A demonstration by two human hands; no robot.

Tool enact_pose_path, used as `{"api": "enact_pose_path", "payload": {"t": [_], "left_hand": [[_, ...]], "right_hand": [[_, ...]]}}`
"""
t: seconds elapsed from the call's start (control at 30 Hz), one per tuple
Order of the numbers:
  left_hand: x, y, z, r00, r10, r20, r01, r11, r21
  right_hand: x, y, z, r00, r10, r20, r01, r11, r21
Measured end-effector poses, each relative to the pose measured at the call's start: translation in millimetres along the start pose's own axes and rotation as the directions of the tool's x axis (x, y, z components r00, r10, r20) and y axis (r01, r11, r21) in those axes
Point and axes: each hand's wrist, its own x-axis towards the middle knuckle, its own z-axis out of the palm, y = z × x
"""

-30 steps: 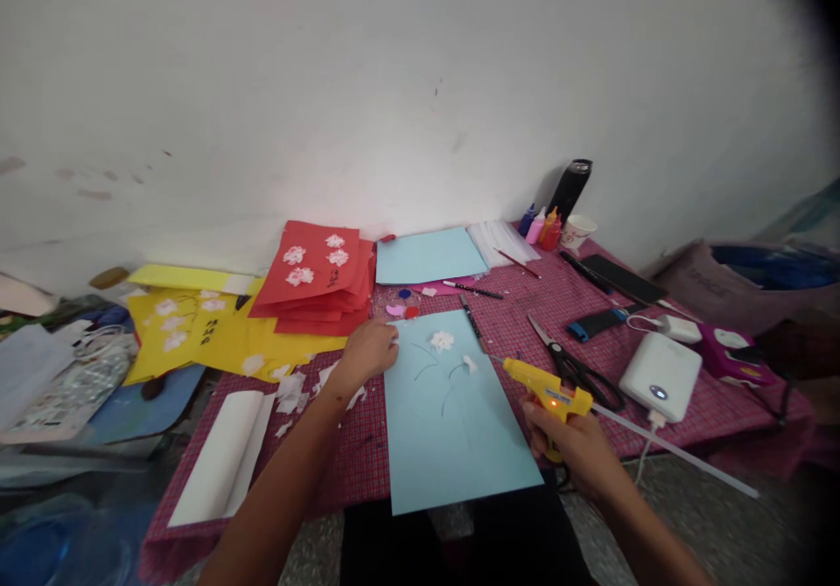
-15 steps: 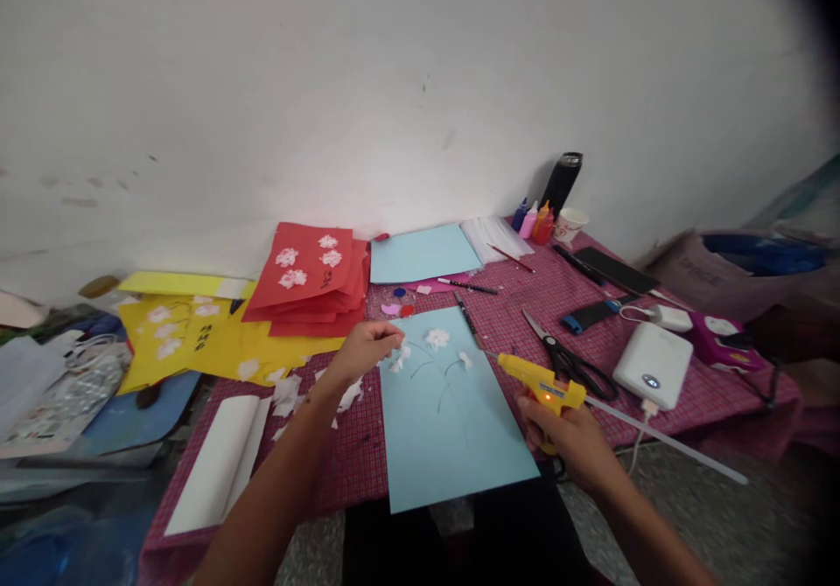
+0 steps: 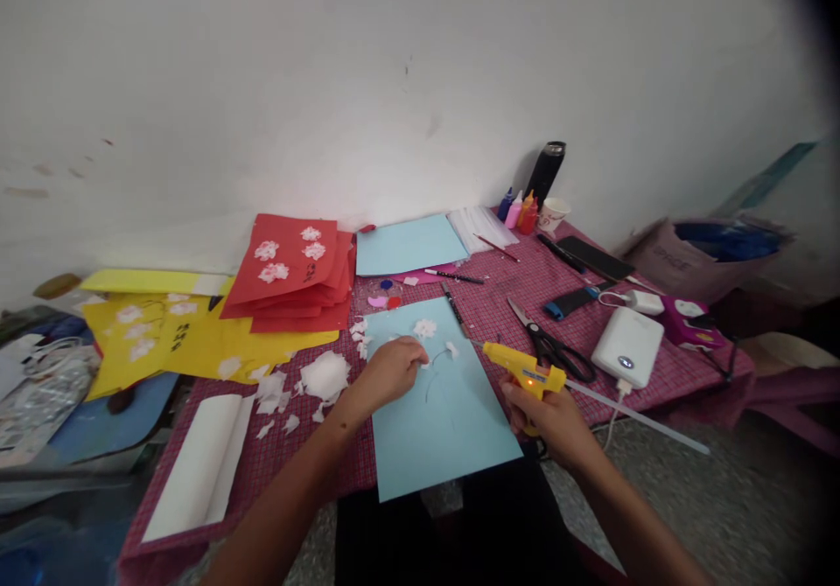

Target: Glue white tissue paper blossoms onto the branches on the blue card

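Observation:
My right hand (image 3: 548, 415) is wrapped round the handle of a yellow hot glue gun (image 3: 520, 365), its orange light lit and its nozzle pointing left. A long clear glue stick (image 3: 643, 418) sticks out of its back. Over the light blue sheet (image 3: 446, 437), my left hand (image 3: 395, 370) pinches a small white piece of paper (image 3: 426, 364) near the drawn thin stems. White paper blossoms (image 3: 425, 329) sit on the sheet's upper part, one of them at the right stem's tip. My left hand hides the blossom at the sheet's left side.
Torn white paper (image 3: 326, 376) lies left of the sheet, beside a folded white paper (image 3: 197, 463). Red cards (image 3: 289, 262) and yellow cards (image 3: 216, 341) are at the back left. Black scissors (image 3: 557, 352), a white power bank (image 3: 628, 348) and paint bottles (image 3: 527, 216) are on the right.
My left hand has moved right and down from the left blossom to the middle of the blue sheet. My right hand still holds the glue gun beside the sheet. The view has shifted slightly.

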Motion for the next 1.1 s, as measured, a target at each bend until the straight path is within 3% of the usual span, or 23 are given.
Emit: {"api": "enact_pose_path", "payload": {"t": [0.07,0.17,0.3,0.43,0.67,1.1], "left_hand": [[-3,-3,-1.7,0.999,-0.008,-0.053,0.010,0.999,0.040],[-9,0,-5.0,0.986,-0.099,-0.134,0.113,0.989,0.099],[-15,13,0.3,0.970,-0.200,-0.137,0.223,0.957,0.185],[-15,19,10.3,0.978,-0.169,-0.119,0.195,0.945,0.262],[-12,12,12.6,0.990,-0.120,-0.069,0.135,0.947,0.292],[-10,13,5.3,0.991,-0.112,-0.074,0.126,0.963,0.239]], "right_hand": [[0,0,0,1.000,-0.005,-0.001,0.005,1.000,-0.009],[1,2,-1,1.000,0.000,-0.004,0.000,1.000,-0.009],[2,5,-1,1.000,0.013,0.010,-0.012,1.000,-0.018],[1,2,0,1.000,0.021,-0.011,-0.021,1.000,0.007],[-1,-4,3,0.997,0.033,-0.068,-0.032,0.999,0.015],[1,4,-2,1.000,0.008,0.010,-0.008,1.000,-0.018]]}}
